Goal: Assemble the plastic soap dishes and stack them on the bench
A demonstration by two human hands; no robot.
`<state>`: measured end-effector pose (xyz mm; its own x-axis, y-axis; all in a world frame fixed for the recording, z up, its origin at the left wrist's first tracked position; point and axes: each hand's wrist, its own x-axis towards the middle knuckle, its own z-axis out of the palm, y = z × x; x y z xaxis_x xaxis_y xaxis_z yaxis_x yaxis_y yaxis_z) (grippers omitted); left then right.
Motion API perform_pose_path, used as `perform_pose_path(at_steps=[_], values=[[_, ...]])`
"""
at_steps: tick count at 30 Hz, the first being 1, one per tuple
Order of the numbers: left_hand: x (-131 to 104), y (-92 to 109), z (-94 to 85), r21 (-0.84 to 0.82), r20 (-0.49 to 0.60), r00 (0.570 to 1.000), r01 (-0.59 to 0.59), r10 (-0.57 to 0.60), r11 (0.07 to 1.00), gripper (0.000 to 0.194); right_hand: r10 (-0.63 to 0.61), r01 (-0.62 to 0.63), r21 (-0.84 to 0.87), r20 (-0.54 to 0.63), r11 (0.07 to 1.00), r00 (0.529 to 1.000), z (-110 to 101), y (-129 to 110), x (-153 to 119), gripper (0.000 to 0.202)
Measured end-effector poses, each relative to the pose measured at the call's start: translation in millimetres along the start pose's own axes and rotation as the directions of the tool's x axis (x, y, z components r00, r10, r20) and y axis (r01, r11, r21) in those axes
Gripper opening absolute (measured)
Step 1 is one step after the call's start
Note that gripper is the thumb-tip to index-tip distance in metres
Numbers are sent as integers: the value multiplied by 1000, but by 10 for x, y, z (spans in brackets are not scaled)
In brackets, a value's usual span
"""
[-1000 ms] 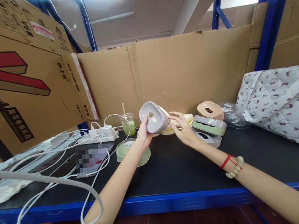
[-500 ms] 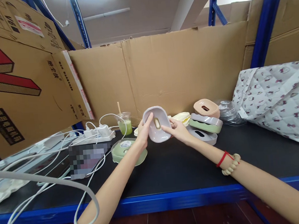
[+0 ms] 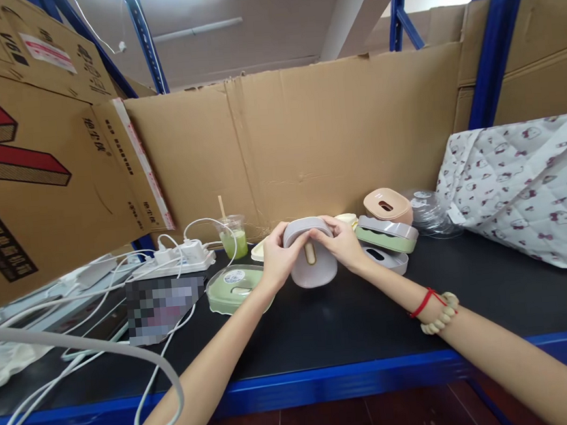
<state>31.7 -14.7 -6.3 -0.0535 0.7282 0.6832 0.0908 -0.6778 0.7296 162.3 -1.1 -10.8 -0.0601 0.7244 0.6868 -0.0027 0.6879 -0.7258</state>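
Both of my hands hold a lilac-grey plastic lid (image 3: pixel 318 274) with rounded corners and a pale, narrow oval piece in its middle. It hangs tilted above the black tabletop (image 3: pixel 332 333). My left hand (image 3: pixel 280 257) grips its left side and my right hand (image 3: pixel 343 244) its right, with both thumbs meeting on the face near the upper edge. The fingers behind the lid are hidden. A green box with a clear cover (image 3: pixel 231 294) lies left of my left hand. Right of my right hand, a green and lilac scalloped stack (image 3: pixel 386 234) rests on a grey slotted lid (image 3: pixel 390 261).
A peach slotted lid (image 3: pixel 387 204), clear plastic covers (image 3: pixel 428 207) and a quilted patterned bag (image 3: pixel 522 187) stand right. A green drink cup (image 3: pixel 234 239), a power strip (image 3: pixel 182 260) and loose white cables (image 3: pixel 162 363) lie left. Cardboard (image 3: pixel 308 145) walls the back.
The lilac-grey lid has been tilted, its upper edge now toward me, and lowered slightly. My thumbs have come together near its top. The view has shifted a little.
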Motion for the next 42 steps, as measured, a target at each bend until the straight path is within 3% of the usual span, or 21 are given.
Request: perform_pose_path(at_steps=[4, 7, 11, 13, 15, 17, 20, 23, 26, 30, 36, 42], values=[[-17, -8, 42, -90, -51, 983, 172, -177, 981, 15, 95, -95, -63, -10, 993, 995, 1, -21, 2, 37], [-23, -19, 65, -195, 18, 937, 346, -349, 918, 23, 85, -97, -133, -92, 986, 992, -26, -27, 7, 34], [-22, -6, 72, -189, 148, 831, 556, -536, 810, 26, 75, -125, -276, -185, 953, 980, -126, -30, 56, 35], [-27, 10, 77, -209, 122, 777, 628, -617, 749, 19, 61, -140, -385, -209, 912, 976, -247, -48, 117, 34], [-39, 25, 91, -298, 93, 712, 687, -696, 663, 12, -43, -104, -503, -273, 858, 961, -452, -76, 202, 35], [-54, 34, 110, -392, 83, 651, 717, -754, 576, 8, -204, -86, -616, -385, 783, 900, -744, -95, 290, 34], [-75, 36, 135, -458, 106, 589, 744, -801, 487, 10, -340, -223, -718, -549, 659, 763, -1255, -67, 363, 37], [-91, 36, 146, -463, 178, 543, 782, -821, 417, 13, -272, -458, -649, -712, 608, 647, -1656, 35, 314, 47], [-108, 29, 153, -463, 215, 531, 794, -820, 394, 14, -129, -610, -556, -790, 564, 600, -1826, 166, 189, 66], [-135, -26, 162, -464, 285, 528, 806, -800, 367, 21, -16, -651, -544, -774, 529, 634, -1867, 314, 78, 75], [-155, -86, 171, -418, 336, 477, 848, -812, 325, 29, -97, -524, -656, -669, 542, 737, -2037, 446, 105, 54], [-198, -57, 226, -348, 387, 454, 878, -803, 329, 28, -176, -496, -697, -654, 518, 735, -2031, 436, 113, 38]])
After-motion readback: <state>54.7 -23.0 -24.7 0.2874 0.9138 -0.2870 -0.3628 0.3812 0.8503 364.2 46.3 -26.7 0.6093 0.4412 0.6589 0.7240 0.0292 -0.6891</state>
